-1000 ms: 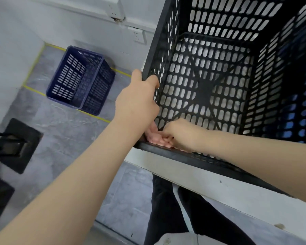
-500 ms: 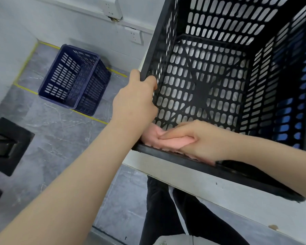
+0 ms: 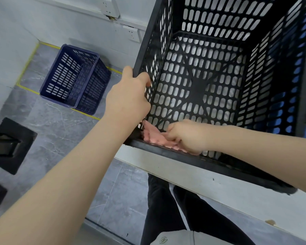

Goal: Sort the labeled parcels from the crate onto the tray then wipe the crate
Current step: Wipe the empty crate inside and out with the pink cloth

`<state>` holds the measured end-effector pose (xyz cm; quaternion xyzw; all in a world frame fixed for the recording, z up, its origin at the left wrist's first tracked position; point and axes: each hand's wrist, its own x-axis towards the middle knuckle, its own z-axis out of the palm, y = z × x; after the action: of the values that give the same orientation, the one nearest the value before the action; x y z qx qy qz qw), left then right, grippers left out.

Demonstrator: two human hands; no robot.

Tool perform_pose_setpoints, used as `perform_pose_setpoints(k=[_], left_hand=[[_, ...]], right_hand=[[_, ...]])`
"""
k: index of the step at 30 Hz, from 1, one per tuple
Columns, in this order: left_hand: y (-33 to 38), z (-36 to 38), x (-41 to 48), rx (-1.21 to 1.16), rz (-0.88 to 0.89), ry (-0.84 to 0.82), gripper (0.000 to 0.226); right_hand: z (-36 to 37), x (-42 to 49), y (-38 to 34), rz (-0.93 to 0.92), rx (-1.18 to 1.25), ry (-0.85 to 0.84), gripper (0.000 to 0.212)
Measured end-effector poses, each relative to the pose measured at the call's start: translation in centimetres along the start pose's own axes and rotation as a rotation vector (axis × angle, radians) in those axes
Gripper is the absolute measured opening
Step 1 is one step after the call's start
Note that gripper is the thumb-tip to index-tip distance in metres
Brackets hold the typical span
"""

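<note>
Left hand point(image 3: 129, 98) grips black crate point(image 3: 201, 89) rim, fingers curled over edge. Right hand point(image 3: 187, 137) inside crate, fingers bunched on pink cloth point(image 3: 153, 136), pressing it to near wall. Crate sits on white table point(image 3: 193, 175).

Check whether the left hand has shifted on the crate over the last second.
No. The left hand grips the same spot on the left rim of the black crate, just above its near corner.
</note>
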<state>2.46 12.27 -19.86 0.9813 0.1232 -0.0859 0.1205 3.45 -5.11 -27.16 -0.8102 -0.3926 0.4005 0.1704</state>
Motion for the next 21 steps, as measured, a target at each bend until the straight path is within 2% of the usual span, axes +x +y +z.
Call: perform_pose_setpoints(k=[1,3,5,7,8,10,12,15,16,18,19,21], left_hand=[[0.0,0.0,0.0,0.004,0.001,0.003,0.037],[-0.1,0.1,0.0,0.010,-0.001,0.010,0.037],[-0.2,0.2,0.0,0.019,-0.002,0.017,0.037],[-0.2,0.2,0.0,0.017,-0.001,0.025,0.038],[-0.2,0.3,0.1,0.015,-0.001,0.029,0.038],[-0.1,0.3,0.0,0.021,-0.002,0.033,0.039],[-0.2,0.3,0.1,0.027,-0.006,0.032,0.039],[-0.2,0.3,0.2,0.018,0.000,0.035,0.039],[-0.2,0.3,0.2,0.016,-0.002,0.036,0.040],[-0.2,0.4,0.2,0.020,-0.006,0.037,0.040],[-0.2,0.4,0.1,0.021,-0.005,0.039,0.040],[-0.2,0.4,0.0,0.023,-0.003,0.042,0.040]], right_hand=[[0.6,0.6,0.5,-0.015,-0.073,-0.057,0.027],[0.8,1.5,0.4,0.075,0.002,-0.180,0.032],[0.2,1.6,-0.7,0.194,0.175,-0.162,0.040],[0.0,1.1,0.3,-0.019,-0.154,-0.262,0.037],[-0.1,0.4,0.8,-0.079,-0.222,-0.282,0.033],[-0.9,-1.0,1.5,-0.078,-0.101,-0.332,0.032],[-2.5,-2.9,0.5,-0.001,0.134,-0.277,0.037],[-4.7,-6.1,-1.1,-0.183,0.318,-0.153,0.023],[-5.2,-7.7,-1.6,-0.255,0.331,-0.108,0.029],[-4.4,-7.9,-2.4,-0.254,0.270,-0.064,0.045],[-3.8,-7.4,-2.3,-0.237,0.234,-0.097,0.048],[-3.7,-6.8,-2.4,-0.287,0.007,-0.121,0.051]])
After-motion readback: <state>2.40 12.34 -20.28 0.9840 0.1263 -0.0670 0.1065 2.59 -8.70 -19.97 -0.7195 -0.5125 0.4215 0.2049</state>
